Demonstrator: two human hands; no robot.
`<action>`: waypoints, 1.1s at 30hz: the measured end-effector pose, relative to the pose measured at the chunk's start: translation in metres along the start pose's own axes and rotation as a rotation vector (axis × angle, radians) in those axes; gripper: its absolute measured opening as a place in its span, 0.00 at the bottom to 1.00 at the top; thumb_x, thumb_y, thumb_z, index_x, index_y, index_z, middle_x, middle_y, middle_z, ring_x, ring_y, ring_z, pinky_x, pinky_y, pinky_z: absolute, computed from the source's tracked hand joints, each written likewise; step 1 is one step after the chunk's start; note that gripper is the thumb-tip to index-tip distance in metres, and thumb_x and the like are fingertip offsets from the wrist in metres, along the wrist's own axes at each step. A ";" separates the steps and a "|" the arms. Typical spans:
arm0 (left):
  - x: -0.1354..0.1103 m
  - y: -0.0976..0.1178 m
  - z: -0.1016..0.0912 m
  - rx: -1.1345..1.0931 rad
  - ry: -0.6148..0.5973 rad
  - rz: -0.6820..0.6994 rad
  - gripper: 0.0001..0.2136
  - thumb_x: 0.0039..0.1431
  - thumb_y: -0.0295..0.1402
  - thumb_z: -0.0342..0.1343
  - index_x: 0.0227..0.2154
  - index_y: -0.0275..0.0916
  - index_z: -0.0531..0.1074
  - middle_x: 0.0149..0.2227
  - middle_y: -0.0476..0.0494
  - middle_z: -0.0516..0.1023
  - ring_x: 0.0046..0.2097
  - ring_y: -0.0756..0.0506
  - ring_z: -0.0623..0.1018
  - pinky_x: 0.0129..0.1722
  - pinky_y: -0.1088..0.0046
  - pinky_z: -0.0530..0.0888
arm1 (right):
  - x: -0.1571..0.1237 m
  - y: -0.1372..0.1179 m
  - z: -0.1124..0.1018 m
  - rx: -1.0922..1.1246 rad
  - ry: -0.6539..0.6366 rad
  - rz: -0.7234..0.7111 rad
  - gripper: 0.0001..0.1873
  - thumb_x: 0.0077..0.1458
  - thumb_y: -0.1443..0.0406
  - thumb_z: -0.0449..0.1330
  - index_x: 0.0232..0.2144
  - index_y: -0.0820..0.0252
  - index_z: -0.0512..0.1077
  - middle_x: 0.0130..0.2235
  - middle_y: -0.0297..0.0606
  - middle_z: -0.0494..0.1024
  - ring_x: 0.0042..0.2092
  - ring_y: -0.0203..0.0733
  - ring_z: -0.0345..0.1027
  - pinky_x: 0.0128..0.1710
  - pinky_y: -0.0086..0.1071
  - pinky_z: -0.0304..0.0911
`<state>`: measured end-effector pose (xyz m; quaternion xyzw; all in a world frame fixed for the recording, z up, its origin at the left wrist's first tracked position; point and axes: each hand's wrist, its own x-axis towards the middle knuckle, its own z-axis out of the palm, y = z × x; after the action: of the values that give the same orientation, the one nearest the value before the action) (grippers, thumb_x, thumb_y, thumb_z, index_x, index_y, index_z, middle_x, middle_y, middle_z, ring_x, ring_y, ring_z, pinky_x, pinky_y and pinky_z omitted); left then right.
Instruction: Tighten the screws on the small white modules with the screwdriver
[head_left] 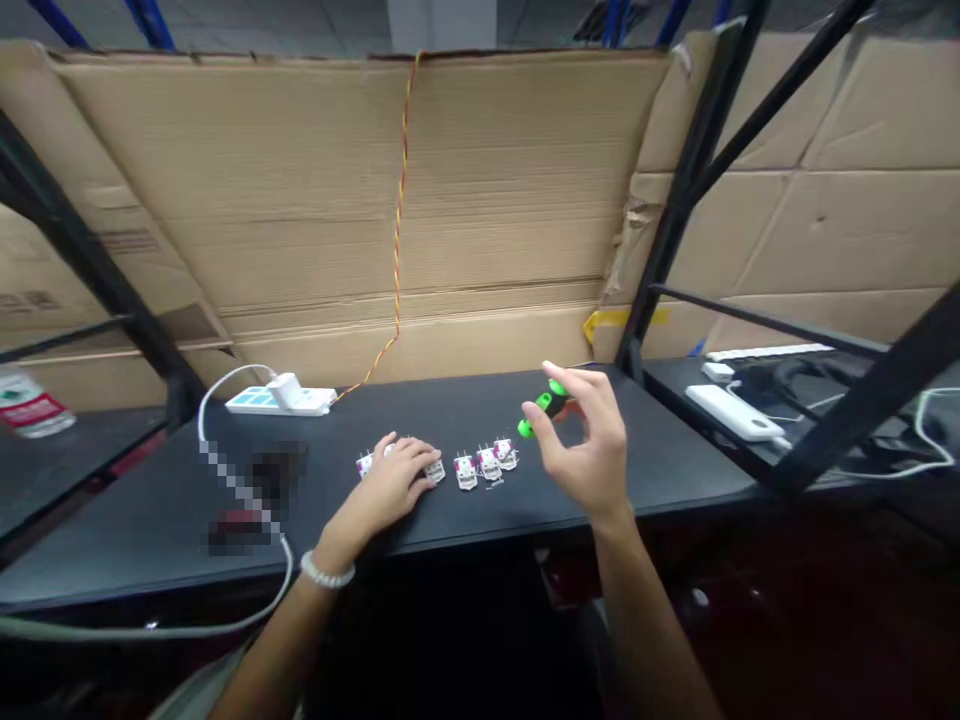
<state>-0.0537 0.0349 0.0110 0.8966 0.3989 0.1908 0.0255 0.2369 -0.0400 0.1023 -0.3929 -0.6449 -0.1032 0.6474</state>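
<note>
On the black table (pixel 465 405) lies a row of several small white modules with pink markings (pixel 487 465). My left hand (pixel 394 482) rests flat on the table, its fingers covering the leftmost modules of the row. My right hand (pixel 592 440) is raised just right of the row and grips a small screwdriver with a green-and-black handle (pixel 544 407). The screwdriver's tip points down toward the rightmost module (pixel 506 453). A pale bracelet (pixel 326 572) sits on my left wrist.
A white power strip with a charger (pixel 279 399) and white cable lies at the back left. A blurred dark object (pixel 255 495) lies at the left. Cardboard walls stand behind. Black frame bars (pixel 690 170) rise on the right, with white devices (pixel 731 410) on the neighbouring table.
</note>
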 end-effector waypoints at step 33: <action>-0.058 0.054 0.014 -0.344 0.180 -0.116 0.16 0.68 0.33 0.64 0.57 0.45 0.81 0.60 0.38 0.82 0.60 0.36 0.81 0.63 0.51 0.78 | -0.036 -0.022 0.050 0.352 -0.338 0.003 0.31 0.66 0.69 0.63 0.69 0.52 0.66 0.51 0.43 0.84 0.47 0.44 0.81 0.49 0.40 0.79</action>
<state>-0.0461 -0.0427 -0.0100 0.8338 0.4121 0.3338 0.1537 0.1794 -0.0361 0.0712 -0.2865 -0.7515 0.0792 0.5889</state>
